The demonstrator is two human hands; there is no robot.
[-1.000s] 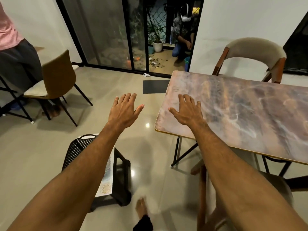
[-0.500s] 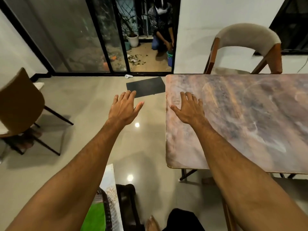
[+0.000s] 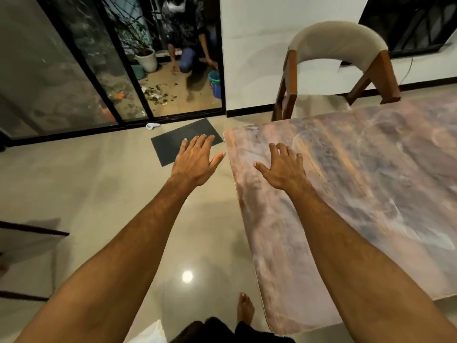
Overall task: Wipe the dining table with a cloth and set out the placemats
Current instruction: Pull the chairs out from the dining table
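The right hand point(image 3: 282, 169) is out over the table point(image 3: 371, 181), close to its far left corner. Its fingers are straight and spread apart, and it holds nothing. I cannot tell if the palm touches the top or hangs just above it. The left hand point(image 3: 195, 162) is out over the floor point(image 3: 86, 194), just beside the table's left edge. Its fingers are straight and close together, the thumb sticks out toward the table corner, and it holds nothing too. In the picture its fingertips lie over a dark mat point(image 3: 170, 147) on the floor. A small white thing point(image 3: 152, 126) lies near that mat, by the glass door point(image 3: 74, 78). A chair point(image 3: 336, 45) with a pale back stands at the far side of the table. Outside the door a person point(image 3: 195, 53) crouches by a blue bucket point(image 3: 215, 84) and a white plant pot point(image 3: 147, 60). A bare foot point(image 3: 244, 308) stands by the table's near corner.

Half a second ago a brown chair showed on the left; now it is out of view. The table's left edge now slants and runs farther down the picture. Both hands keep the same open shape as before.
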